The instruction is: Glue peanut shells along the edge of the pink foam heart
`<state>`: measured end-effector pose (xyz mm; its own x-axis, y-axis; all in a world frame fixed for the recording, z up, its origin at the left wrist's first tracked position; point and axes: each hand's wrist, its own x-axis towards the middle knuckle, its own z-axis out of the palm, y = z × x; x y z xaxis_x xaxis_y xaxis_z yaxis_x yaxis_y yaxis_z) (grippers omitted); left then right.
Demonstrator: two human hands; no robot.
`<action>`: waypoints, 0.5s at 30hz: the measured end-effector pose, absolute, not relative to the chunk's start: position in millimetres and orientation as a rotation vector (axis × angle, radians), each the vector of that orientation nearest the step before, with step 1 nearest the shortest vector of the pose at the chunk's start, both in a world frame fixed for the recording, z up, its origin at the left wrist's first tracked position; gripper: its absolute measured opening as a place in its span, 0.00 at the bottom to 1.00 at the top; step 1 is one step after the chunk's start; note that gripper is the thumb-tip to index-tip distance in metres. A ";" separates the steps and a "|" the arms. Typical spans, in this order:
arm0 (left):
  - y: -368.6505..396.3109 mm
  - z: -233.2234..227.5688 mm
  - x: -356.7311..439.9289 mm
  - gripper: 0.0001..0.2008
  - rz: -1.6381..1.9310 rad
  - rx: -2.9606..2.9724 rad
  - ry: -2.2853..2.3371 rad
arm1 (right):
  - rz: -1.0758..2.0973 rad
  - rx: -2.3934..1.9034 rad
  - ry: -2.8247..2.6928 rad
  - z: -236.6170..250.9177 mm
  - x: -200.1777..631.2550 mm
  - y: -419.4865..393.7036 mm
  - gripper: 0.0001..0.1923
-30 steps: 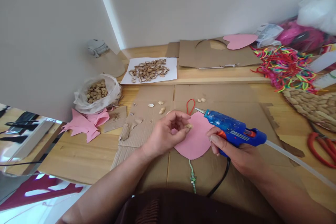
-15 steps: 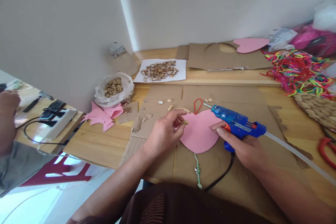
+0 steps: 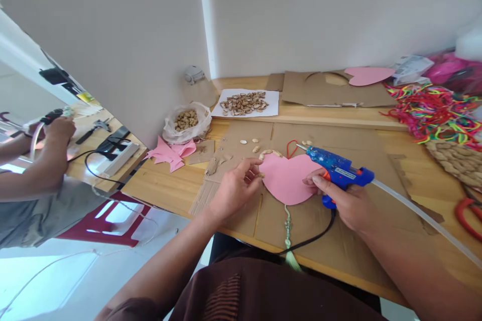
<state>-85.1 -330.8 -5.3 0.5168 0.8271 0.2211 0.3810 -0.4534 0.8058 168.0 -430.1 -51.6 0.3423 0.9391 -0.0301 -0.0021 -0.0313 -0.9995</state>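
A pink foam heart [image 3: 288, 179] lies on a cardboard sheet [image 3: 354, 145] in front of me, with a red loop at its top and a green tassel [image 3: 288, 233] hanging below. My left hand [image 3: 235, 188] pinches a small shell piece at the heart's left edge. Several shell pieces sit along the heart's upper left rim. My right hand [image 3: 344, 200] grips a blue hot glue gun [image 3: 339, 170], its nozzle pointing left over the heart's top and a clear glue stick trailing to the right.
A white paper with shell pieces [image 3: 244, 103] and a plastic bag of nuts [image 3: 186, 121] lie at the back left, near pink scraps [image 3: 169, 152]. Coloured cords [image 3: 433, 110], a woven mat [image 3: 457, 160] and red scissors [image 3: 467, 215] sit right. Another person's hand [image 3: 56, 130] works at the left table.
My view has swung left and pulled back, bringing the neighbouring table and another person into sight. My left hand brought the shell piece down to the heart's left edge; the glue gun stays put.
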 end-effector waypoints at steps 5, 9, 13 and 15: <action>-337.8 -7.2 -84.9 0.16 0.844 2.126 0.843 | 1.066 -1.323 -0.960 -37.9 156.3 -430.1 0.15; -339.6 -6.7 -84.0 0.16 0.859 2.202 0.782 | 1.086 -1.282 -0.939 -31.0 155.3 -430.0 0.14; -336.4 -3.3 -86.1 0.17 0.784 2.263 0.787 | 1.086 -1.211 -0.882 -29.6 157.2 -429.2 0.13; -333.1 -1.6 -89.1 0.18 0.744 2.312 0.809 | 1.090 -1.199 -0.868 -30.3 158.0 -429.2 0.12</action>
<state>-89.1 -333.1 -1.6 0.6615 0.6835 0.3086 0.3643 -0.6525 0.6644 158.0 -429.2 -30.3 0.2738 0.9612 -0.0334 -0.1823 0.0178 -0.9831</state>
